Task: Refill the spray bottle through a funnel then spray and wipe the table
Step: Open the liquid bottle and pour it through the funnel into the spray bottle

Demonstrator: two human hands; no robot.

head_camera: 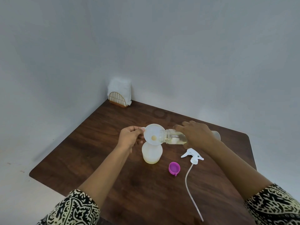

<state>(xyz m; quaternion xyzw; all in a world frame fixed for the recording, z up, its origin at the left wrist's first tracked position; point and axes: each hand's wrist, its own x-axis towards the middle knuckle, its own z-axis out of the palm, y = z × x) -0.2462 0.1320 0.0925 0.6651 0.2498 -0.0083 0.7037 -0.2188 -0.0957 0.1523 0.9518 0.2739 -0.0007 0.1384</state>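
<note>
A white translucent spray bottle [152, 154] stands open on the dark wooden table [100, 159], a little yellowish liquid at its bottom. A white funnel [153, 133] sits in its neck. My left hand [129, 137] pinches the funnel's small tab at the left rim. My right hand [197, 134] grips a clear refill bottle [173, 136] tipped on its side, its open mouth over the funnel's right rim, with pale liquid inside. The white spray head [192, 155] with its long dip tube [192, 192] lies on the table to the right.
A purple cap [174, 168] lies upside down between the spray bottle and the spray head. A gold wire holder with white napkins [119, 93] stands at the table's far corner against the grey wall. The table's edges run close on the left and right.
</note>
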